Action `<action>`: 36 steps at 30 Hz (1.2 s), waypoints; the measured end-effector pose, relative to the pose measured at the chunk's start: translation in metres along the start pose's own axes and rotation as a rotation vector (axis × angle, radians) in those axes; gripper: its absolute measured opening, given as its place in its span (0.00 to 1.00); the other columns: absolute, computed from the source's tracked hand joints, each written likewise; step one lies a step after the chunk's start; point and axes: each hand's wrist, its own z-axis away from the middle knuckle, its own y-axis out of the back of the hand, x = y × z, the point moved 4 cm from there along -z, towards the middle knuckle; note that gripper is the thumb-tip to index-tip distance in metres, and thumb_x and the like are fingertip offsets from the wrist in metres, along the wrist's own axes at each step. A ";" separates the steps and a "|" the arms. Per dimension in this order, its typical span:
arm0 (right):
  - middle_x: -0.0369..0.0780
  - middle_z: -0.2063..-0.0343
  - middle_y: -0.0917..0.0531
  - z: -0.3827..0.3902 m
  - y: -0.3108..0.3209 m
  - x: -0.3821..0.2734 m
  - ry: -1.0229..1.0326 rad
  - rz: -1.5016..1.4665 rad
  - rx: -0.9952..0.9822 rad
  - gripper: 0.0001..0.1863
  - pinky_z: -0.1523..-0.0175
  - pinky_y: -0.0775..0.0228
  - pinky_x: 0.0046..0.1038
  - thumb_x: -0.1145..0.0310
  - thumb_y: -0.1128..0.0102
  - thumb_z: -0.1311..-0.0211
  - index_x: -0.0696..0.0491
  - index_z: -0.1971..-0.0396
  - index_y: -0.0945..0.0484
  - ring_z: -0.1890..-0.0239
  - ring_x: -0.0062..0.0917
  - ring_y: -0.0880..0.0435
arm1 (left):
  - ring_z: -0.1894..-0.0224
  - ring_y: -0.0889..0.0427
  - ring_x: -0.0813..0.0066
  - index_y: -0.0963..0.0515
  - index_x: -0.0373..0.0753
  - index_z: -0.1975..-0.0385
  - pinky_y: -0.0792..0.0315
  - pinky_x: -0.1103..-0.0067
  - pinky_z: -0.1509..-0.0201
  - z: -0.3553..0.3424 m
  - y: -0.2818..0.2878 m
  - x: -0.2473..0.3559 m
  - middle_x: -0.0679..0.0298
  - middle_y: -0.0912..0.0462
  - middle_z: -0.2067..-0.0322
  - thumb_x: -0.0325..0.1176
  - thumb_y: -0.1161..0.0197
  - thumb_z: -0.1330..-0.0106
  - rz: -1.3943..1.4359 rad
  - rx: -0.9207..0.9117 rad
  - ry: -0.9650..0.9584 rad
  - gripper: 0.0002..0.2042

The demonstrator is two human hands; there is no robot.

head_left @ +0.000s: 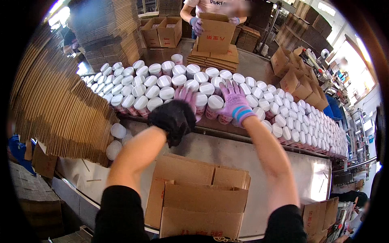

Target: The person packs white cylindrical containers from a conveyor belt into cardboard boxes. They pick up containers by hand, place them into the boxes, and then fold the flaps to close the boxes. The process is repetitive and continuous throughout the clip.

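Spread fingers (229, 88) of the gloved right hand (236, 102) lie over white-lidded cans (215, 102), while the gloved left hand (186, 96) is at the same cans, partly hidden by a black wrist covering (174, 118), so its finger state cannot be told. The cans stand packed in a long band along the table's (263, 170) far edge. A cardboard box (204, 198) sits at its near edge, stacked flat cardboard (60, 101) at its left.
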 end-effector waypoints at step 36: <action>0.52 0.59 0.24 0.261 0.143 -0.044 -0.173 -1.136 -0.616 0.43 0.55 0.31 0.33 0.41 0.40 0.58 0.61 0.49 0.35 0.58 0.39 0.23 | 0.69 0.21 0.69 0.29 0.32 0.59 0.28 0.79 0.64 0.314 0.132 -0.030 0.53 0.22 0.67 0.34 0.52 0.35 1.487 -0.660 0.675 0.12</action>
